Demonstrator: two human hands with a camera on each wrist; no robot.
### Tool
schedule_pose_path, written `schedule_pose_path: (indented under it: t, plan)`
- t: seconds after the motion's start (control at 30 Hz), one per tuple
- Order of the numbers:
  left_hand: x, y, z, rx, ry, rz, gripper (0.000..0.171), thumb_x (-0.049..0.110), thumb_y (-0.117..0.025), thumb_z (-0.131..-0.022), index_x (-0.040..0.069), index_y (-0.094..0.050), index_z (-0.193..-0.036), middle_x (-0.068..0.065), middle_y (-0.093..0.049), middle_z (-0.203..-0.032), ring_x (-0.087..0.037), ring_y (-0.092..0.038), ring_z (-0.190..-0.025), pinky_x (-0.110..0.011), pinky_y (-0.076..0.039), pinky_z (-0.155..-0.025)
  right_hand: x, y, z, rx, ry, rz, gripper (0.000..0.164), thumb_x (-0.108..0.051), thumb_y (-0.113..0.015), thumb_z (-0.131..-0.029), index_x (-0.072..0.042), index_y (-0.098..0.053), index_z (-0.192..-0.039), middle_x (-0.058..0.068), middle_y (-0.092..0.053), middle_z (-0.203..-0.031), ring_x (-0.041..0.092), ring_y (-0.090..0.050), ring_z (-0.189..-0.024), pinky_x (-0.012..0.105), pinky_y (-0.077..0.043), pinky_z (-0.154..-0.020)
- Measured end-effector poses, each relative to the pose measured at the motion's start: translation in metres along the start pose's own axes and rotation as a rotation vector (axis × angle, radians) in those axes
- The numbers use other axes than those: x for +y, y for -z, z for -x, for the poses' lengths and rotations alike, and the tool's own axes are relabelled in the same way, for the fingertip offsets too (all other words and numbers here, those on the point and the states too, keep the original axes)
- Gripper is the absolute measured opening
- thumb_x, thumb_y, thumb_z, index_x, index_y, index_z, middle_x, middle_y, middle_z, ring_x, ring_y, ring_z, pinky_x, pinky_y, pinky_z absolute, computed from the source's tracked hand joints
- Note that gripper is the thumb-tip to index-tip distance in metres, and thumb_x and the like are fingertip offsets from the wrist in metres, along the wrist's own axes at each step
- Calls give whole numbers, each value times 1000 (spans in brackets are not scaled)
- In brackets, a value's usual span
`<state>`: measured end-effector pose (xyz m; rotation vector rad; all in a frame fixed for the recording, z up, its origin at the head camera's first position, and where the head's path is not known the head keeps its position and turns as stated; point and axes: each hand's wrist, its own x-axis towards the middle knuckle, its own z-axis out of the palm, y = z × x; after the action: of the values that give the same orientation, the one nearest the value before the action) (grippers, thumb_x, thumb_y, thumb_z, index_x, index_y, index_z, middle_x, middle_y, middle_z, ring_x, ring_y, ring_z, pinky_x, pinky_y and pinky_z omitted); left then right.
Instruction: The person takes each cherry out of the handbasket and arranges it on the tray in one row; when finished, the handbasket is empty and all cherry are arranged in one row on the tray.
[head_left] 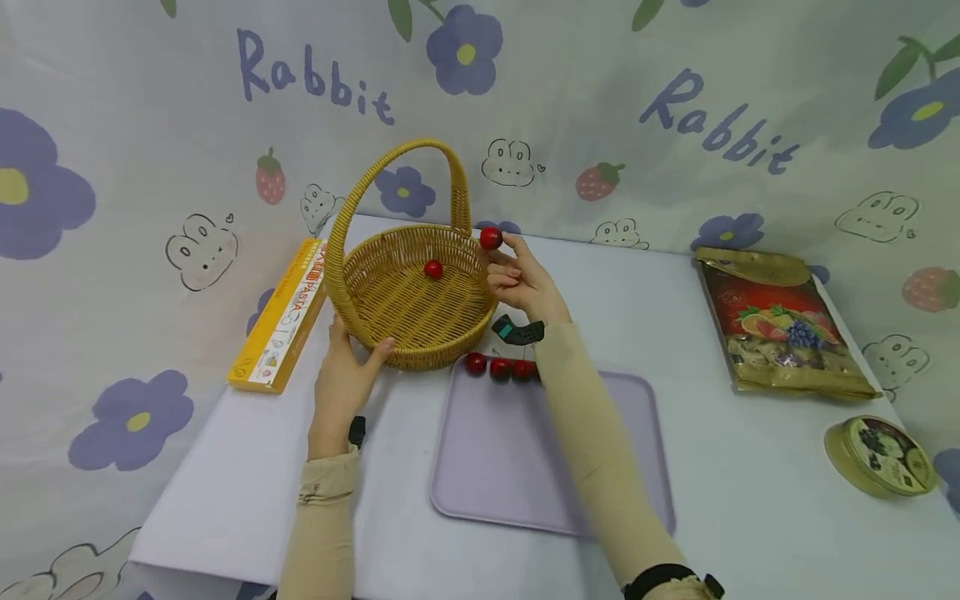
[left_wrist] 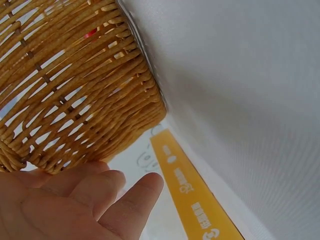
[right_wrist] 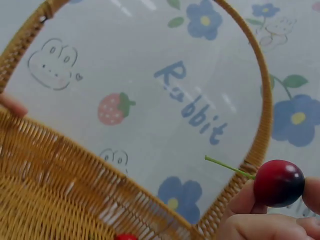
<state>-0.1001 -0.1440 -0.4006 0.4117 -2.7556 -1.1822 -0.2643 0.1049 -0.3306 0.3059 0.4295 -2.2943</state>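
Observation:
A cherry [right_wrist: 279, 183], dark red with a green stem, is pinched between the thumb and fingertips of my right hand [head_left: 522, 279], at the right rim of the wicker basket [head_left: 420, 358]. My left hand [head_left: 343, 379] holds the basket's near left side, its thumb at the rim and the fingers against the outer wall. Inside the basket lies another cherry [head_left: 433, 269]. Several cherries [head_left: 500, 369] sit in a row along the far edge of a lilac tray [head_left: 495, 467], partly hidden by my right sleeve.
Left of the basket lies a yellow pasta box [head_left: 279, 321]. A red and gold food bag [head_left: 787, 325] rests at the right side of the white table, with a round gold tin [head_left: 879, 457] in front of it. A patterned cloth hangs behind.

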Motion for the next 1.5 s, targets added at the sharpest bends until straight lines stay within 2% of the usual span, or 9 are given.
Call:
schedule_pose_path:
  t: [0.33,0.6,0.8,0.93,1.07,1.17,1.27,1.4,1.5]
  plan:
    - [1,12,0,-14,23,-19,100,65,-51,-90,19,7,-157,-21,-6,-161,-49,-18,-144,-67,-30,-106,-8,44,47,-27,158,89,30,-27,-44,-102,-2,-61,-102,7,-59,-92,1,-20,-40,10,-17,-41]
    - [-2,13,2,0,10,8,99,62,-53,-90,21,8,-157,-21,-9,-161,-48,-14,-145,-68,-25,-108,-6,79,72,34,258,157,24,-25,-48,-101,-6,-62,-101,2,-60,-98,1,-19,-44,11,-18,-44]
    - [-6,14,5,14,20,7,99,63,-52,-90,20,6,-157,-21,-10,-161,-47,-13,-146,-67,-23,-110,-2,94,94,148,445,473,20,-21,-45,-103,-11,-53,-88,-4,-55,-83,0,-23,-43,12,-18,-43]
    - [-5,17,6,38,16,0,98,65,-51,-90,20,4,-157,-20,-12,-161,-48,-15,-145,-68,-25,-109,1,102,103,257,503,658,22,-18,-47,-102,-10,-54,-83,-6,-45,-76,1,-26,-42,14,-22,-43]
    - [-2,17,6,23,21,5,98,64,-51,-90,20,5,-157,-20,-10,-161,-49,-16,-145,-69,-25,-108,0,112,112,370,480,825,17,-18,-49,-101,-4,-58,-102,-7,-42,-79,2,-23,-44,16,-22,-48]
    - [0,16,7,9,29,4,98,63,-52,-91,20,6,-157,-21,-8,-161,-51,-17,-144,-69,-26,-107,0,120,119,458,434,964,33,-22,-49,-101,-2,-54,-127,-10,-37,-63,3,-22,-44,18,-22,-49]
    - [1,14,6,6,32,-1,98,63,-52,-91,20,7,-157,-22,-8,-161,-52,-17,-143,-69,-26,-107,1,127,123,496,411,1089,43,-23,-51,-100,-2,-51,-138,-10,-33,-53,5,-24,-44,20,-24,-48]
    - [3,9,5,4,19,0,99,64,-52,-90,21,7,-157,-23,-8,-160,-52,-18,-143,-69,-26,-108,4,136,125,492,432,1289,40,-23,-56,-98,-7,-57,-135,-4,-63,-87,6,-43,-64,21,-34,-61]
    - [7,5,5,-6,12,-8,100,65,-52,-89,20,6,-157,-24,-9,-160,-52,-19,-143,-68,-27,-107,6,142,128,482,470,1422,38,-23,-60,-95,-9,-60,-130,6,-64,-124,13,-52,-103,30,-39,-86]
